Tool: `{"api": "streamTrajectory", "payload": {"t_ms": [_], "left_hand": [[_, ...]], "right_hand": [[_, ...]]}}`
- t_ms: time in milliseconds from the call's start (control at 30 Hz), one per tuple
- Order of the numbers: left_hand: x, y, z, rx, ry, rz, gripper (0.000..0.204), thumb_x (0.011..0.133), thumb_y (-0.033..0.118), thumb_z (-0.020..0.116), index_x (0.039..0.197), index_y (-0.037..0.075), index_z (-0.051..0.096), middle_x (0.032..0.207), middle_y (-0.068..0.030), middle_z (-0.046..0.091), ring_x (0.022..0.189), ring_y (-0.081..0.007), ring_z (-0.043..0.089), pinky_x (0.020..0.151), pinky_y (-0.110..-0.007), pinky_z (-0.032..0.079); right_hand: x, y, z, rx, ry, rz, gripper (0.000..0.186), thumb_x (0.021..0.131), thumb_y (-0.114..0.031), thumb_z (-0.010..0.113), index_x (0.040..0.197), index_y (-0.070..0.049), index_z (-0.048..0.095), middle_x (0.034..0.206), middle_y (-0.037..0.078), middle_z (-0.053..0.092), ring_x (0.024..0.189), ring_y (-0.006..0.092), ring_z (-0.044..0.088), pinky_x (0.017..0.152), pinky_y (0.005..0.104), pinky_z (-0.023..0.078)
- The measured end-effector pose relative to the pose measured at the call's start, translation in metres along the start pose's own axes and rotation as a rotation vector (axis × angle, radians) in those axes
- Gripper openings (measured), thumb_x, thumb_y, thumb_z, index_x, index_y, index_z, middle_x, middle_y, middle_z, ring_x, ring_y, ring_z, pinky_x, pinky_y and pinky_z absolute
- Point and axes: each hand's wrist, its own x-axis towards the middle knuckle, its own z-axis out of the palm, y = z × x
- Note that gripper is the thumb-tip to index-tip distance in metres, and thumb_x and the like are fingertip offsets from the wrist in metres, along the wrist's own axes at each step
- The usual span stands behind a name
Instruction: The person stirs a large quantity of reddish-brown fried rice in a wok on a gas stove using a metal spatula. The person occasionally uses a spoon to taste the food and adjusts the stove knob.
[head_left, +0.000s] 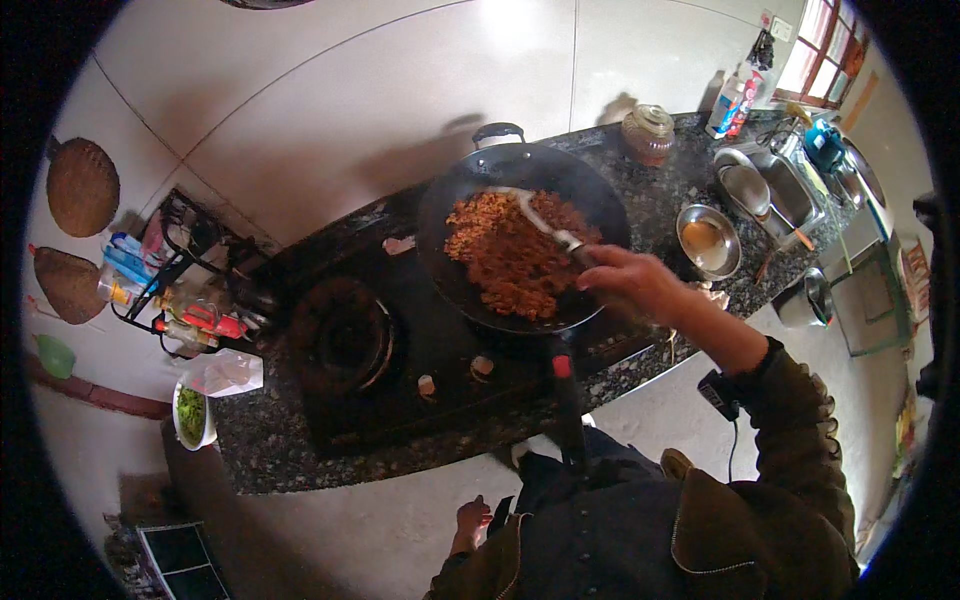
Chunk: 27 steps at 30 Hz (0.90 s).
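My right hand (630,285) is closed round the handle of a metal spatula (567,240). The spatula's head lies in reddish-brown crumbly food (515,275), which covers the middle of a large black wok (590,185). The wok rests on the right side of a black gas stove (420,350), its loop handle toward the wall and a long handle with a red part (562,366) pointing at me. My left hand (473,515) hangs low beside my body, away from the counter, its fingers loosely apart and nothing visible in them.
Left of the wok is a bare burner (342,335); beyond it stand a rack of bottles (190,300) and a bowl of chopped greens (192,412). On the right are a metal bowl (708,242), a lidded glass jar (648,135), a sink (790,190) and a pot (805,298).
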Motion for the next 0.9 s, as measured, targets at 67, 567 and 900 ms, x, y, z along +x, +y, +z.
{"api": "streamTrajectory", "payload": {"t_ms": [67,567,900], "left_hand": [[-0.005,0.004,0.004,0.017,0.007,0.053,0.029,0.089,0.031,0.052,0.087,0.002,0.058,0.068,-0.0129,0.059,0.051,-0.0232,0.057,0.048,-0.033,0.047],[-0.037,0.042,0.006,-0.228,-0.277,0.337,0.030,0.090,0.028,0.049,0.089,-0.001,0.056,0.069,-0.0131,0.058,0.050,-0.0220,0.055,0.043,-0.033,0.044],[-0.005,0.030,0.003,-0.408,-0.264,-0.084,0.018,0.088,0.016,0.048,0.090,-0.001,0.054,0.062,-0.0104,0.049,0.043,-0.0196,0.041,0.039,-0.030,0.036]], "right_hand": [[0.002,-0.029,0.009,-0.048,-0.184,-0.032,0.028,0.082,-0.012,0.050,0.109,-0.011,0.053,0.100,0.012,0.054,0.091,0.0259,0.058,0.074,0.0369,0.051],[-0.030,-0.049,-0.010,-0.040,-0.123,-0.236,0.022,0.076,-0.011,0.055,0.097,-0.015,0.055,0.112,0.015,0.049,0.090,0.0314,0.057,0.068,0.0382,0.050],[-0.025,-0.039,-0.072,0.101,0.434,0.166,0.009,0.081,-0.002,0.061,0.088,-0.006,0.059,0.085,0.003,0.059,0.088,0.0158,0.061,0.074,0.0299,0.050]]}}
